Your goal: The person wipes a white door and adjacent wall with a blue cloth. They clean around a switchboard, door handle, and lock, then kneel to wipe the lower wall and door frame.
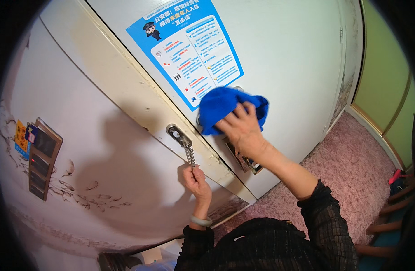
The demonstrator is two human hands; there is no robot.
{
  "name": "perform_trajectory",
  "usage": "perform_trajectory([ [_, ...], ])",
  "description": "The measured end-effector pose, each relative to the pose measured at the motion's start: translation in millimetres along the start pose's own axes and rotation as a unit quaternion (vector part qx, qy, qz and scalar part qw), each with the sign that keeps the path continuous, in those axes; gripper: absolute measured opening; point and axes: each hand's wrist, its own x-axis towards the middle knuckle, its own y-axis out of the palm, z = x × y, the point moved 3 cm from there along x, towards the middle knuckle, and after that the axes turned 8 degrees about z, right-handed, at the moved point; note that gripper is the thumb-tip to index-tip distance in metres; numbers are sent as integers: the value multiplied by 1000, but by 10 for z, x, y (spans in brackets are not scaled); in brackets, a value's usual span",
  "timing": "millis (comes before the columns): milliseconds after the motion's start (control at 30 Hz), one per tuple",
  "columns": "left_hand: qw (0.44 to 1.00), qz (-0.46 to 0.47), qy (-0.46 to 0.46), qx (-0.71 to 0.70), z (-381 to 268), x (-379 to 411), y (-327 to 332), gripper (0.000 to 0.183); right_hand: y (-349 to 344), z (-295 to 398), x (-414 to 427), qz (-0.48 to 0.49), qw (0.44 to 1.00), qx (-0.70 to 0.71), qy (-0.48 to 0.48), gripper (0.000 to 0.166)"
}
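Observation:
A blue cloth (214, 106) is bunched under the fingers of my right hand (243, 130), which presses it against the white door (288, 67) at the poster's lower corner. Metal door hardware shows partly behind the cloth. My left hand (197, 181) grips the lower end of a coiled metal chain (190, 154). The chain's upper end hangs from an oval metal fitting (179, 134) on the cream door frame (139, 91). A blue and white poster (190, 50) with printed writing and a cartoon officer is stuck on the door.
A switch panel (43, 162) with cards tucked behind it is on the left wall. Below the cloth, a lock plate (239, 157) sits on the door. Pink carpet (349, 162) covers the floor. Wooden slats (385, 227) stand at the lower right, near a pink object (394, 176).

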Motion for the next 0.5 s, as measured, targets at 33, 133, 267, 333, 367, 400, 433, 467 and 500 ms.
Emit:
perform_trajectory([
  [33, 1000, 4, 0, 2, -4, 1, 6, 17, -24, -104, 21, -14, 999, -30, 11, 38],
  [133, 1000, -1, 11, 16, 0, 1, 17, 15, 51, -283, -77, -27, 994, -10, 108, 44],
  [267, 999, -30, -2, 17, 50, -40, 65, 15, 108, -74, -84, -8, 988, 27, 152, 41],
  [333, 998, -30, 5, 49, 54, -46, 43, 15, 132, 149, -145, 31, 996, 20, 84, 36],
  [367, 997, -30, 9, 65, 51, -53, 32, 16, 151, 244, -192, 58, 997, 20, 39, 34],
  [400, 998, -30, -3, 55, 54, -57, 42, 19, 202, 312, -218, 23, 999, 25, -9, 31],
  [433, 998, -29, -14, 45, 56, -64, 49, 21, 235, 353, -263, 54, 996, 54, -41, 33],
  [467, 999, -29, -26, 34, 56, -63, 62, 24, 227, 321, -284, 48, 997, 40, -49, 31],
  [500, 999, -24, -31, 28, 34, -63, 51, 24, 221, 305, -271, 41, 997, 30, -60, 29],
])
